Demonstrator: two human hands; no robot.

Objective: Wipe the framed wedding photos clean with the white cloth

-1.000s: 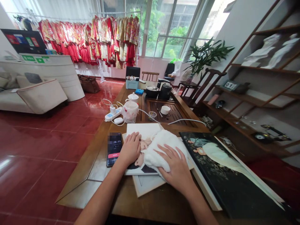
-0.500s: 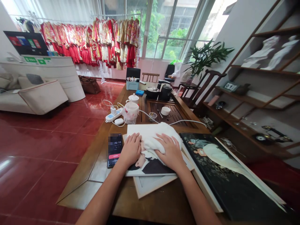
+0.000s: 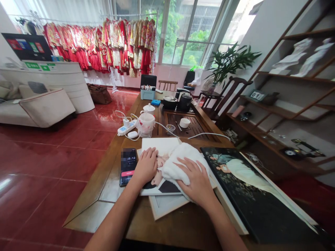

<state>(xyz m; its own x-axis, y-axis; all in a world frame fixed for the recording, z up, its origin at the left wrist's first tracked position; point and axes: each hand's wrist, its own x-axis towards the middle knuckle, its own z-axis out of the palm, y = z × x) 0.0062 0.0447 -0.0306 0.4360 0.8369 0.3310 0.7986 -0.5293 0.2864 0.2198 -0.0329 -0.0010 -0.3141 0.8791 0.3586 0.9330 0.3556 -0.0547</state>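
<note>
A photo print on a white panel [image 3: 159, 143] lies on the wooden table, showing two people's heads and dark clothing. My left hand [image 3: 147, 164] rests flat on its left side, fingers stretched out and holding nothing. On the panel's right part is a white cloth [image 3: 172, 164], bunched and fluffy. My right hand [image 3: 195, 177] presses down on this cloth with its fingers spread, and the cloth hides much of the picture. Beneath the panel, a pale wooden frame [image 3: 167, 207] sticks out at an angle.
A phone [image 3: 128, 174] lies left of the panel. To the right is a large dark picture [image 3: 251, 191] of a figure in a white gown. Beyond sit a power strip [image 3: 127, 128], a plastic-wrapped cup [image 3: 146, 122], a small white bowl [image 3: 184, 122] and a tea tray [image 3: 201, 129].
My right hand has slid right and toward me with the cloth. The cloth now covers the lower right of the print and bares its upper part. My left hand stays in place.
</note>
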